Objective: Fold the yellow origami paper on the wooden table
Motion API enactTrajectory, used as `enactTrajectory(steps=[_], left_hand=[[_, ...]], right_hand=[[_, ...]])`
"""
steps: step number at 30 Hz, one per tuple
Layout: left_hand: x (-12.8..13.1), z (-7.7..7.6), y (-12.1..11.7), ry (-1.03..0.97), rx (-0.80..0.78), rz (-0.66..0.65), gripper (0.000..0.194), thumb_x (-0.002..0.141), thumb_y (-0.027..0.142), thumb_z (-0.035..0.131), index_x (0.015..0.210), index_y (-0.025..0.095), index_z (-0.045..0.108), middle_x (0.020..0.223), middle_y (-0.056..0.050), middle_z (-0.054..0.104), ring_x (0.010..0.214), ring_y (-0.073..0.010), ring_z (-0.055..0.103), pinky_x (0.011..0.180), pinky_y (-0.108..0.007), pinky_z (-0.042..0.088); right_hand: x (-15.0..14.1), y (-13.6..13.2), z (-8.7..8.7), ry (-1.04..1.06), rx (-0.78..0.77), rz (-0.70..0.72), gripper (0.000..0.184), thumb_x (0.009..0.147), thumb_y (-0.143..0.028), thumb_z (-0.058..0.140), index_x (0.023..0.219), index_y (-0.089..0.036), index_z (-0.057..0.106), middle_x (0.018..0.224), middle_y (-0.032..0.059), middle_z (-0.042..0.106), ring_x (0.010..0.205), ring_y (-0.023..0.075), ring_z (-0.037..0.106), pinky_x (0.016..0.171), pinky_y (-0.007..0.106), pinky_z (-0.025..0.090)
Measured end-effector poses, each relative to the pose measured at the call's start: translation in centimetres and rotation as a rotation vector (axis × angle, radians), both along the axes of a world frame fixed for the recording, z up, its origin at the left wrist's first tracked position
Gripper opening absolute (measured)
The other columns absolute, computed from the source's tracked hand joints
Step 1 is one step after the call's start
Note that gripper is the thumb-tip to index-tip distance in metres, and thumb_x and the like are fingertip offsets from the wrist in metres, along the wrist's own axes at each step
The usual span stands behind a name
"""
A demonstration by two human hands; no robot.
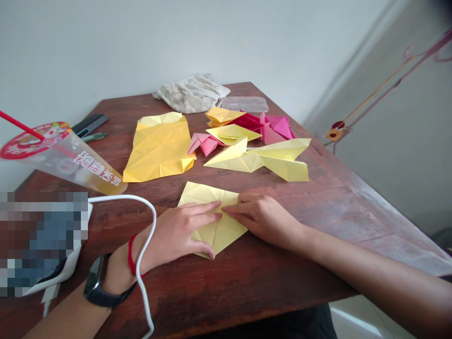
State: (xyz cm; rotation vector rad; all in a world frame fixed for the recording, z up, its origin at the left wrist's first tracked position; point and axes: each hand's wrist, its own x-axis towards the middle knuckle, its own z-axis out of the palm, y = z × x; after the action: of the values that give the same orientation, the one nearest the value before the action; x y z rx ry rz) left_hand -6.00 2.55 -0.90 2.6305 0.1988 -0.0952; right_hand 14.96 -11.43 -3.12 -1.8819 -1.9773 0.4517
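Observation:
A pale yellow folded paper (208,197) lies near the front of the wooden table (247,278). My left hand (180,233) lies flat on its left part, fingers stretched out and pressing along a crease, thumb at the lower edge. My right hand (263,217) rests on its right edge, fingers extended, fingertips meeting the left hand's at the middle fold. Neither hand grips anything. A black watch and a red string sit on my left wrist.
A large creased yellow sheet (160,148) lies behind, with folded yellow pieces (268,160) and pink pieces (270,127) to the right. A drink cup (67,157) with a red straw, a white cable (150,226), pens, a cloth (192,92) and a clear box (245,103) also sit here.

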Motion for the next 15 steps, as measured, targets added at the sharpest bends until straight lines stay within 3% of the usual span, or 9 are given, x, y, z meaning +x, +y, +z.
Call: enactTrajectory(steps=[4, 15], left_hand=[[0.1, 0.11, 0.03, 0.036, 0.02, 0.002, 0.08, 0.073, 0.056, 0.086, 0.141, 0.022, 0.062, 0.156, -0.009, 0.049, 0.139, -0.032, 0.053, 0.118, -0.042, 0.044], [0.14, -0.05, 0.12, 0.043, 0.049, -0.006, 0.083, 0.072, 0.059, 0.085, 0.143, 0.025, 0.061, 0.158, -0.007, 0.046, 0.142, -0.0294, 0.051, 0.12, -0.039, 0.04]], right_hand=[[0.01, 0.01, 0.03, -0.002, 0.001, -0.004, 0.028, 0.1, -0.018, 0.057, 0.114, -0.027, 0.079, 0.082, 0.0035, 0.067, 0.075, 0.0163, 0.064, 0.066, 0.026, 0.039], [-0.01, -0.04, -0.12, -0.012, 0.025, 0.008, 0.027, 0.1, -0.017, 0.057, 0.111, -0.025, 0.08, 0.08, 0.0032, 0.066, 0.073, 0.0157, 0.063, 0.065, 0.026, 0.038]])
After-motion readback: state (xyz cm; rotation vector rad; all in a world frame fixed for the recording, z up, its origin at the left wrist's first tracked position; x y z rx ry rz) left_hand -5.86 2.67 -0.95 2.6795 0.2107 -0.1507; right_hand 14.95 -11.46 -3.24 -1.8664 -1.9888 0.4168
